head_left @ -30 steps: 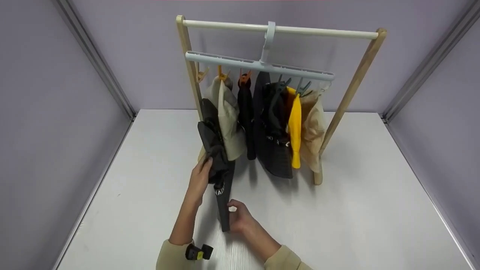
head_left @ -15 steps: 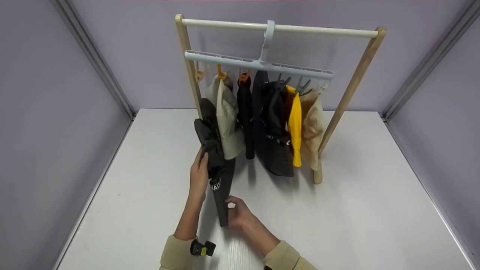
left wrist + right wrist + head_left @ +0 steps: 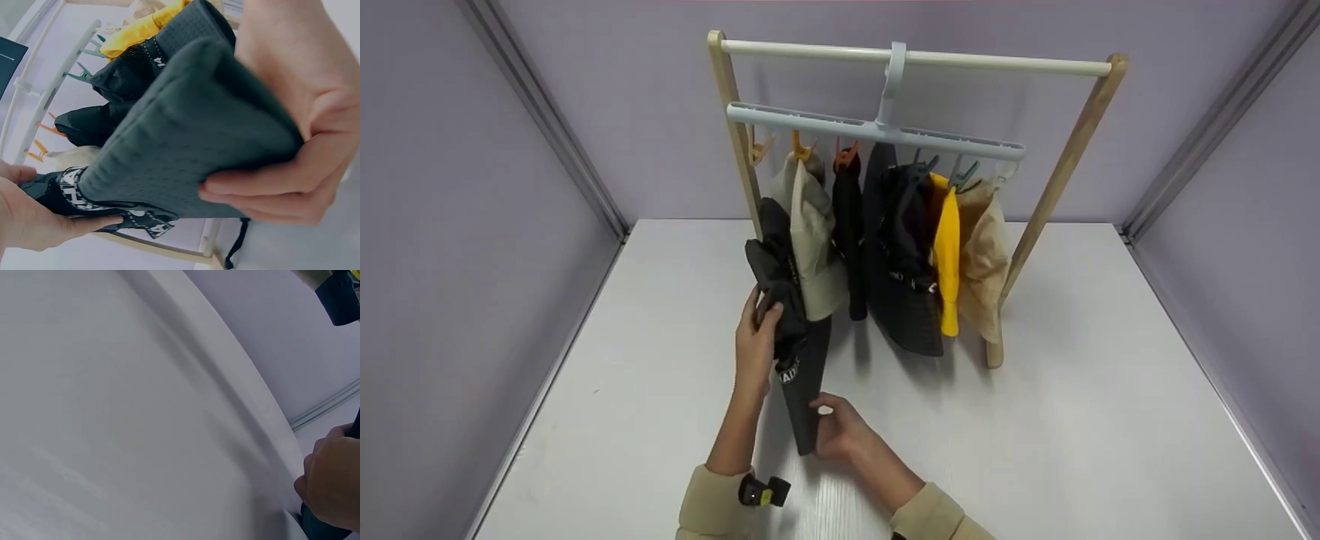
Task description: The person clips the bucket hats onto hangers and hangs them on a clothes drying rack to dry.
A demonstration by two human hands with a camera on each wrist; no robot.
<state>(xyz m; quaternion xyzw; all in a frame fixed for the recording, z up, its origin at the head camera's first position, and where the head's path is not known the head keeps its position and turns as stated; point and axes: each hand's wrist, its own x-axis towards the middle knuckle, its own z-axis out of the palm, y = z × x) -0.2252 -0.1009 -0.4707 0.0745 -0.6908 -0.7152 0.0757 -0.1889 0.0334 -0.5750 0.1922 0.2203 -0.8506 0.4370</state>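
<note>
A dark bucket hat (image 3: pixel 808 367) with a white-lettered band is held upright on its side in front of the rack's left end. My left hand (image 3: pixel 755 345) grips its crown from the left, thumb on the near side. In the left wrist view, that left hand (image 3: pixel 39 216) pinches the crown beside the lettered band (image 3: pixel 68 188). My right hand (image 3: pixel 841 431) pinches the lower end of the brim. Seen closer in the left wrist view, fingers of the right hand (image 3: pixel 298 163) curl over the wide, dotted brim (image 3: pixel 163 135).
A wooden rack (image 3: pixel 1069 165) carries a pale blue clip hanger (image 3: pixel 810 118). From its clips hang a beige hat (image 3: pixel 814 255), several black hats including a wide-brimmed one (image 3: pixel 911 315), a yellow hat (image 3: pixel 949 262) and a cream hat (image 3: pixel 986 262). An orange clip (image 3: pixel 761 150) hangs at the left end.
My left hand has shifted slightly up and left with the crown. The brim has turned, showing more of its flat side, and its lower end has risen a little with my right hand.
</note>
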